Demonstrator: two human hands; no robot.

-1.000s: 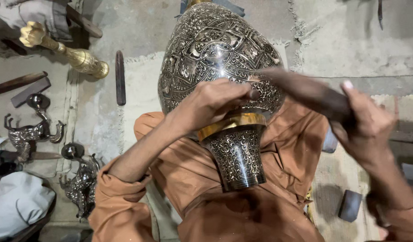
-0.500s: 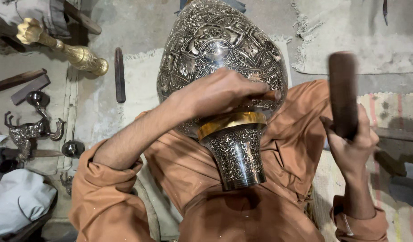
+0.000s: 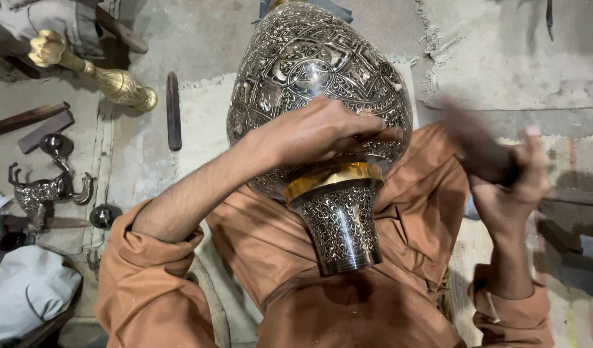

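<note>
- Far left of the frame: a small silver animal figure (image 3: pixel 48 191), a brass stem piece (image 3: pixel 96 72) and a dark flat bar (image 3: pixel 173 111) lie on the floor, well apart from the work.
- Centre: the engraved metal vase (image 3: pixel 319 77) lies across the person's lap, its flared foot (image 3: pixel 341 225) toward the camera and its body toward the top of the frame. A plain brass band (image 3: pixel 332 175) joins foot and body.
- Left hand (image 3: pixel 315 132): laid palm-down over the lower body just above the brass band, fingers curled and pressed on the metal, pinning it rather than gripping around it.
- Handling judgement: the vase is probably heavy, rigid sheet metal; the polished, rounded body likely slips and rolls. The chased relief gives some purchase, but is liable to dent or scratch.
- Hold points: the narrow neck at the brass band and the flared foot offer the surest grip; the lap cloth cradles the belly.
- Right of the frame: right hand (image 3: pixel 512 183) is closed around a dark wooden striker (image 3: pixel 480 151), motion-blurred, raised beside the vase and not touching it.
</note>
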